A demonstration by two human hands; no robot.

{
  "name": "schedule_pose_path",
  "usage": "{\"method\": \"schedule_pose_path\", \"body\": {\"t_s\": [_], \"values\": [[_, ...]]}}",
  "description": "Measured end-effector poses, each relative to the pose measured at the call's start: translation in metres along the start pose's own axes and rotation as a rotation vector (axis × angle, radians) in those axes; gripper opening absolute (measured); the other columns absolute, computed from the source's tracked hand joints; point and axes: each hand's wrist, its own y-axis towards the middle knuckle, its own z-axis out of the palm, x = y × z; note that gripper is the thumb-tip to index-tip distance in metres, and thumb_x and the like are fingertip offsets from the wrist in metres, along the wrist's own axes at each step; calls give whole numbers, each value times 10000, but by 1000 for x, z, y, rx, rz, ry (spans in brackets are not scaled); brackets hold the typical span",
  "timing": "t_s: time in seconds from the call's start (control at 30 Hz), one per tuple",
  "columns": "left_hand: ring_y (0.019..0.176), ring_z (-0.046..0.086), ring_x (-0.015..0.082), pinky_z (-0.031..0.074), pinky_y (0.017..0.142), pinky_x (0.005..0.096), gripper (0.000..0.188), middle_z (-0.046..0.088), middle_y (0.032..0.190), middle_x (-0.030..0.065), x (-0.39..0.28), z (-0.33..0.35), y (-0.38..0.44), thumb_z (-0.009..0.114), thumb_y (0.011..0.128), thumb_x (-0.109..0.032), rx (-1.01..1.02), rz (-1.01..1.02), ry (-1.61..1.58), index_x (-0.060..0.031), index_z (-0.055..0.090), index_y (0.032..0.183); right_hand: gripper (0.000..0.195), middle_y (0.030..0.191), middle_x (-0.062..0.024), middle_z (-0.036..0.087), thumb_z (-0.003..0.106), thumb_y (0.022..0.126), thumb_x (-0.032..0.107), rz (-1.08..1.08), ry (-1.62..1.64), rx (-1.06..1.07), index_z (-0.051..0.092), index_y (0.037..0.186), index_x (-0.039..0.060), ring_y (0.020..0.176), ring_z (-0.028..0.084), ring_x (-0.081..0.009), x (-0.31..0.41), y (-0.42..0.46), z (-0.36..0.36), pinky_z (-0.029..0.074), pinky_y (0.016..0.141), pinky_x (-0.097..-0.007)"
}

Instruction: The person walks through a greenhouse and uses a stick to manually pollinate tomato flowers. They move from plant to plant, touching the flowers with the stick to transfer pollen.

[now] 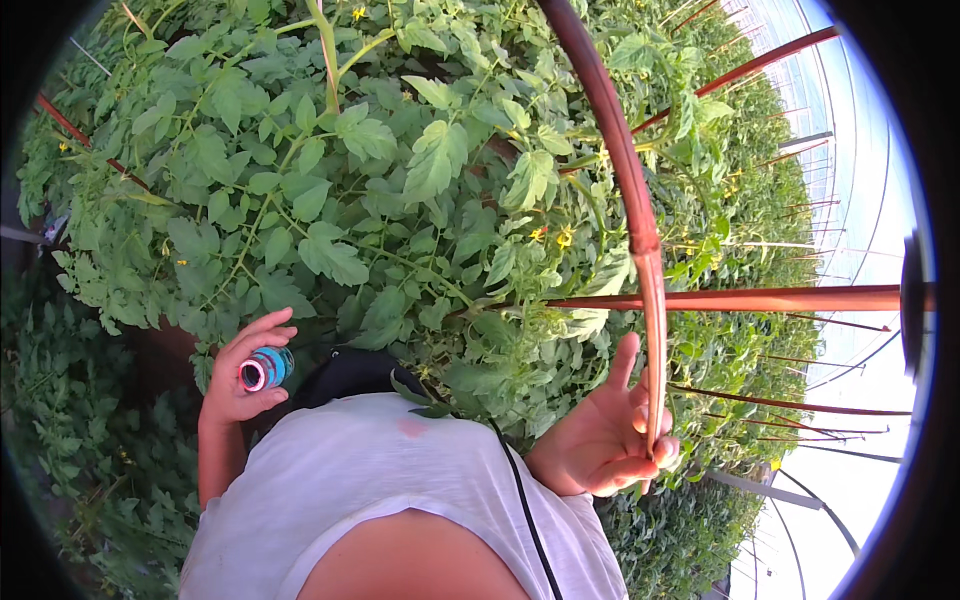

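My left hand (pixel 240 367), at the lower left beside my body, curls around a small bottle (pixel 268 367). The bottle has blue and red on its side, and its pinkish, dark-centred mouth faces up towards me. At the lower right, my right hand (pixel 611 431) pinches the thin end of a reddish-brown jointed stick (pixel 626 161) between thumb and fingers. That stick rises close to my view and looks bent as it runs out at the top edge. Leafy tomato plants (pixel 322 187) fill the space before both hands, with several yellow flowers (pixel 564 238) among them.
A red-brown stake (pixel 750 300) crosses the foliage just beyond my right hand. Another slanting stake (pixel 765 61) stands farther off, with more plant rows at the right. A black cord (pixel 521 480) runs down my white shirt (pixel 375 450). Thick green stems (pixel 326 56) rise at the top.
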Motion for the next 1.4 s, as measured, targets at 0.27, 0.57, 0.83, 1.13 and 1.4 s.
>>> {"method": "schedule_pose_path", "body": {"t_s": [0.27, 0.57, 0.83, 1.13, 1.4], "values": [[1212, 646, 355, 505, 1012, 446, 673, 526, 1461, 253, -13, -19, -9, 892, 724, -325, 4, 41, 114, -14, 631, 1260, 375, 1311, -62, 678, 434, 1079, 436, -98, 45, 92, 606, 1333, 219, 1376, 463, -382, 14, -1, -1, 180, 1182, -731], [1199, 657, 354, 525, 988, 431, 697, 544, 1438, 261, 11, -126, -18, 908, 718, -296, 145, 162, 121, -8, 610, 1280, 370, 1275, -71, 688, 425, 1088, 382, -238, -210, -51, 609, 1352, 198, 1232, 547, -369, 51, -33, 92, 308, 1146, -649], [1202, 652, 347, 523, 988, 428, 674, 565, 1409, 257, 4, -211, -4, 900, 724, -287, 287, 156, 6, -14, 610, 1269, 379, 1232, -70, 688, 420, 1091, 382, -333, -417, -172, 604, 1363, 192, 1029, 538, -256, 81, -45, 178, 363, 1093, -570], [1176, 668, 339, 516, 988, 426, 645, 591, 1383, 243, 6, -241, -1, 885, 716, -288, 363, 148, -74, -11, 623, 1237, 363, 1180, -126, 693, 439, 1090, 363, -420, -555, -257, 606, 1334, 151, 1011, 592, -256, 111, -58, 222, 424, 907, -484], [1195, 656, 332, 496, 1017, 424, 648, 589, 1387, 239, 13, -253, -29, 885, 698, -252, 365, 100, -110, -7, 635, 1245, 372, 1109, -160, 681, 479, 1082, 338, -509, -433, -388, 616, 1268, 47, 981, 621, -249, 123, -68, 238, 472, 799, -390]]}}
